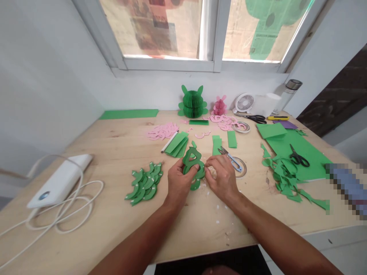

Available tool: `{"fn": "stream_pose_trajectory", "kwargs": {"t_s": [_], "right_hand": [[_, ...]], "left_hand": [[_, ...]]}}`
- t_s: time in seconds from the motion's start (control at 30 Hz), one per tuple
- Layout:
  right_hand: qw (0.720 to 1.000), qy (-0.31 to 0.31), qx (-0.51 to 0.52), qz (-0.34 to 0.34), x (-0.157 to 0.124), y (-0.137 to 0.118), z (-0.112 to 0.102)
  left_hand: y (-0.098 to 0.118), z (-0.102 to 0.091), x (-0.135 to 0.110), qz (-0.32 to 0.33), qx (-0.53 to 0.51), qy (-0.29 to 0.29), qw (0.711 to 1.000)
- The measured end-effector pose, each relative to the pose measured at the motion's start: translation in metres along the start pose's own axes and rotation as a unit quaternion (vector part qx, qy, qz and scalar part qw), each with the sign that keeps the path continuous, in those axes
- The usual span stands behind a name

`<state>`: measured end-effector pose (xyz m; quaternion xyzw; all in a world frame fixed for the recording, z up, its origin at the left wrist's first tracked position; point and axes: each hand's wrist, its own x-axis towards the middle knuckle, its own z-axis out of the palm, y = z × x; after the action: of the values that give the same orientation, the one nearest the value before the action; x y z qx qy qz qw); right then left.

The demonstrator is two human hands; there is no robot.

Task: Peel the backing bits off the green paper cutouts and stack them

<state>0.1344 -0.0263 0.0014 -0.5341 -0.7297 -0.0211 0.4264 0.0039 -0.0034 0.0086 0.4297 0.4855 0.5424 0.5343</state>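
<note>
My left hand (180,179) grips a green paper cutout (191,154) with curved edges and openings, thumb on top. Close to the cutout's right edge, my right hand (221,176) has its thumb and fingertips pinched together; whatever lies between them is too small to make out. Left of my left hand lies a pile of curved green paper pieces (145,184) with small white patches. Blue-handled scissors (233,161) rest beyond my right hand, partly over a round tape roll (243,168). White scraps dot the wood below.
Folded green strips (177,145), pink cutouts (163,131), a green paper figure (192,102) and a pink one (220,106) stand or lie behind. Right are green scraps (285,173), black scissors (298,156) and green sheets (304,149). A white power bank (61,179) with cables sits left.
</note>
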Motion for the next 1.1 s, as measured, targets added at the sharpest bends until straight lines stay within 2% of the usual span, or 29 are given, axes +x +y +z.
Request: {"fn": "stream_pose_trajectory", "kwargs": {"t_s": [0.13, 0.33, 0.57, 0.9, 1.1], "right_hand": [[1.000, 0.001, -0.001, 0.000, 0.000, 0.000, 0.000], [1.000, 0.006, 0.011, 0.011, 0.000, 0.001, 0.002], [0.999, 0.016, 0.033, 0.035, 0.002, 0.001, 0.002], [0.989, 0.044, 0.061, 0.129, 0.005, 0.018, 0.001], [0.987, 0.025, 0.107, 0.121, 0.006, 0.013, -0.001]], "left_hand": [[0.000, 0.000, 0.000, 0.007, -0.001, 0.003, 1.000], [0.002, 0.001, -0.002, -0.028, -0.004, -0.001, 1.000], [0.004, 0.002, -0.002, -0.011, -0.003, 0.009, 1.000], [0.005, 0.003, -0.002, -0.034, -0.042, 0.015, 0.998], [0.002, 0.001, -0.001, -0.048, -0.050, 0.001, 0.998]]}}
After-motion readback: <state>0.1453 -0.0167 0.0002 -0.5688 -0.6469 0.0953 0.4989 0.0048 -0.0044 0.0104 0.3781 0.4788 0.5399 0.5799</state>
